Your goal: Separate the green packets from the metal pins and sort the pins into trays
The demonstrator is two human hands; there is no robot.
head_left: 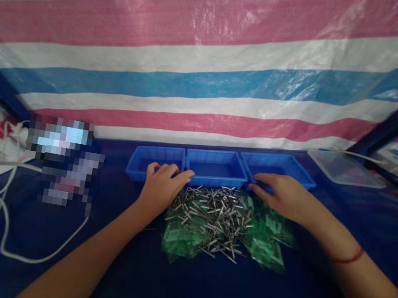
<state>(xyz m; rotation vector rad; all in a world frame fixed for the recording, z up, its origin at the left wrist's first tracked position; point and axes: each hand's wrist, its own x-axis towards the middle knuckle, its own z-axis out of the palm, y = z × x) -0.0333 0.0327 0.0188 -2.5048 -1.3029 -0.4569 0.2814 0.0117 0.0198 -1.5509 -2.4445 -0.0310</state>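
9 o'clock: pale-blue glowing object (64, 138), pixelated past telling | 8 o'clock: thin white cables (23, 259), cut off left | 6 o'clock: green plastic packets (180, 241), partly hidden under slim silver metal pins (223, 220)

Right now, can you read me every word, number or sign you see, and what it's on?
None that can be read.
Bright thing at the left: pixelated, so any words are hidden.
Green packets: too blurred to tell if anything is printed.
Blue bins: no writing I can make out.
Striped sheet: stripes, no words I can see.
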